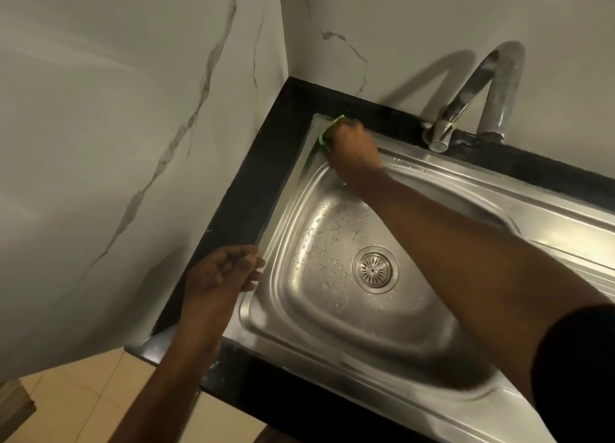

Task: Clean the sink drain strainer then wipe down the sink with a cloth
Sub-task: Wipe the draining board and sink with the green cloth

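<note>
At the far left corner of the steel sink (432,189), the right hand (354,149) reaches with arm stretched across the basin, fingers curled tight around one green cloth (327,130) pressed on the rim. The left hand (221,272) hovers over the sink's left edge beside the black counter (266,163), fingers loosely bent inward, holding nothing. One drain strainer (375,269) sits in the basin floor among water drops. One curved tap (472,96) stands at the back rim.
</note>
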Demonstrator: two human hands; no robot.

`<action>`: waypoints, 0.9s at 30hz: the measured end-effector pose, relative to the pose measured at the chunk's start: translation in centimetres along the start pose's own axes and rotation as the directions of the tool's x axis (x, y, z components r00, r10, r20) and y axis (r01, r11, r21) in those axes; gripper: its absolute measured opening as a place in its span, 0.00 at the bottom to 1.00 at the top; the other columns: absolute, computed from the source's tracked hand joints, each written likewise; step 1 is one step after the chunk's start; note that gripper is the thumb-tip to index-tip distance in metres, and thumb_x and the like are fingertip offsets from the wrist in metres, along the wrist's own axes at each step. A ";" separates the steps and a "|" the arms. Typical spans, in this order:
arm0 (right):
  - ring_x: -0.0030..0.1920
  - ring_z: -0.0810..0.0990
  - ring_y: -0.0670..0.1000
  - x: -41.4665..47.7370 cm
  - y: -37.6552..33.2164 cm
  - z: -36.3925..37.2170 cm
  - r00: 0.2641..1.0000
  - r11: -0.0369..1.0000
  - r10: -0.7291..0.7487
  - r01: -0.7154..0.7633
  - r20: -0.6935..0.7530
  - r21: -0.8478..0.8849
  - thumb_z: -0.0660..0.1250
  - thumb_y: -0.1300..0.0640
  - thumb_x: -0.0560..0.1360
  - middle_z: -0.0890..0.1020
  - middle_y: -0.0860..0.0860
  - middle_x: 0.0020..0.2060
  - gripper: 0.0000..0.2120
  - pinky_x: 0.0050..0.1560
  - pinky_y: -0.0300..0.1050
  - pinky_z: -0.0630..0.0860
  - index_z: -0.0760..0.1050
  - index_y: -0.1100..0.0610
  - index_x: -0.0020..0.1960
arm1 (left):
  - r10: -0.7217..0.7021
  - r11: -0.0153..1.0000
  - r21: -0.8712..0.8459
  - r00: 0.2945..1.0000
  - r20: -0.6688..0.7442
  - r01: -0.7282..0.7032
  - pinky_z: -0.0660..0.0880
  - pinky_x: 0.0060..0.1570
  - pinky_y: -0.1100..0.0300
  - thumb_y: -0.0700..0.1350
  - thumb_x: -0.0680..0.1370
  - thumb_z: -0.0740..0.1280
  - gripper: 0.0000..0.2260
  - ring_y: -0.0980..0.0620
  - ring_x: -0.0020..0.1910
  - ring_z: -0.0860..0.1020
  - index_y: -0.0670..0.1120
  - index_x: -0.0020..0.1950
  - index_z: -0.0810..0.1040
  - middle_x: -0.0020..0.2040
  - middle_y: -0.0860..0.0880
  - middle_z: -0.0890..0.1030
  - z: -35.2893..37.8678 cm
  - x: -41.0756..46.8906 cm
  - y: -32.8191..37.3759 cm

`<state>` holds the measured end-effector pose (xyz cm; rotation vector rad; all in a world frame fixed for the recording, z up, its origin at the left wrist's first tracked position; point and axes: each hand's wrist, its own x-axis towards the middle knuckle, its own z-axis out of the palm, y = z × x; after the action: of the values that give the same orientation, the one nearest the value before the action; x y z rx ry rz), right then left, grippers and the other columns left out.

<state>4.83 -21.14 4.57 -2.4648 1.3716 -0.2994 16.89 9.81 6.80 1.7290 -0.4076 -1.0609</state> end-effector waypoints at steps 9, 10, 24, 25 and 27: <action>0.70 0.77 0.62 -2.8 -3.6 4.0 0.983 0.978 0.072 -0.036 -0.167 0.206 0.67 0.67 0.80 0.77 0.58 0.71 0.23 0.66 0.59 0.79 0.74 0.59 0.73 | 0.045 0.999 0.021 0.998 0.035 -0.045 0.81 0.53 0.49 0.52 0.76 0.73 0.08 0.46 0.48 0.88 0.56 0.54 0.87 0.49 0.47 0.89 0.5 0.9 0.6; 0.73 0.74 0.63 -3.1 -3.7 4.4 0.990 0.985 0.066 -0.045 -0.126 0.165 0.66 0.67 0.80 0.73 0.58 0.75 0.25 0.68 0.61 0.76 0.70 0.58 0.77 | 0.043 0.999 0.025 0.999 0.033 -0.044 0.81 0.52 0.50 0.53 0.74 0.73 0.10 0.46 0.48 0.88 0.56 0.54 0.87 0.49 0.48 0.89 0.5 0.9 0.5; 0.84 0.51 0.56 -8.2 8.6 -0.9 0.988 0.964 -0.097 0.123 0.118 -0.237 0.60 0.69 0.81 0.55 0.55 0.84 0.33 0.81 0.56 0.59 0.56 0.59 0.83 | 0.067 0.997 0.040 0.995 0.067 -0.070 0.81 0.52 0.49 0.48 0.79 0.73 0.06 0.45 0.49 0.88 0.56 0.54 0.87 0.50 0.47 0.89 0.9 0.7 1.0; 0.84 0.52 0.56 -9.1 9.6 -1.6 0.992 0.965 -0.057 0.084 0.116 -0.248 0.60 0.69 0.80 0.55 0.54 0.84 0.33 0.80 0.56 0.62 0.57 0.58 0.83 | 0.070 0.997 0.038 0.995 0.072 -0.073 0.81 0.52 0.49 0.44 0.81 0.72 0.07 0.45 0.49 0.88 0.55 0.54 0.87 0.50 0.46 0.89 1.1 0.7 1.1; 0.84 0.52 0.55 -11.2 12.0 -3.1 0.991 0.957 0.028 0.011 0.130 -0.289 0.60 0.69 0.80 0.55 0.54 0.84 0.33 0.78 0.58 0.66 0.58 0.58 0.83 | 0.062 0.997 0.046 0.995 0.078 -0.066 0.81 0.50 0.51 0.41 0.81 0.70 0.09 0.46 0.47 0.88 0.54 0.53 0.87 0.49 0.46 0.89 1.7 0.7 1.3</action>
<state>-11.53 -18.03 2.75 -2.6531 1.4576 0.0743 16.17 7.79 7.50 1.7103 -0.5372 -1.0813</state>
